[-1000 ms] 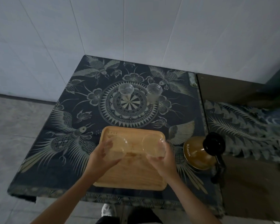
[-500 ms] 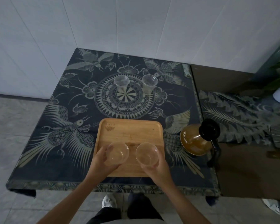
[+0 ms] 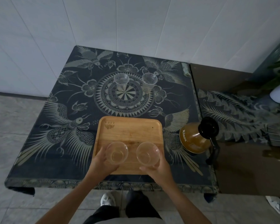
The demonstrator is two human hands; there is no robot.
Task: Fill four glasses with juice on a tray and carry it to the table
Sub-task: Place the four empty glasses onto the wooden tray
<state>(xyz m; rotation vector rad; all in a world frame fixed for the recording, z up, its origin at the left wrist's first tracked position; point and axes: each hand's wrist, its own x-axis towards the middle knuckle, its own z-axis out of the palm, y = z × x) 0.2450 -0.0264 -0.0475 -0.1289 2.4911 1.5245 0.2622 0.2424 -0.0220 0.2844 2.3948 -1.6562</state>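
I see the left hand (image 3: 102,160) gripping one clear cup (image 3: 117,153) and the right hand (image 3: 158,167) gripping another (image 3: 147,153), both at the near end of the wooden tray (image 3: 129,131). Two more cups (image 3: 121,81) stand on the table (image 3: 55,143). They look thin, light, crushable: hold the sidewalls gently. The jug (image 3: 194,138), beside the tray, looks heavier: take the handle.

Both bare forearms reach forward from the near edge, converging slightly toward the middle. The left hand (image 3: 102,160) has its fingers curled round the left side of a clear, empty plastic glass (image 3: 117,153), thumb on the near side. The right hand (image 3: 158,167) grips a second clear, empty plastic glass (image 3: 147,153) from the right and from below, thumb under its near wall. The wrists are nearly straight.
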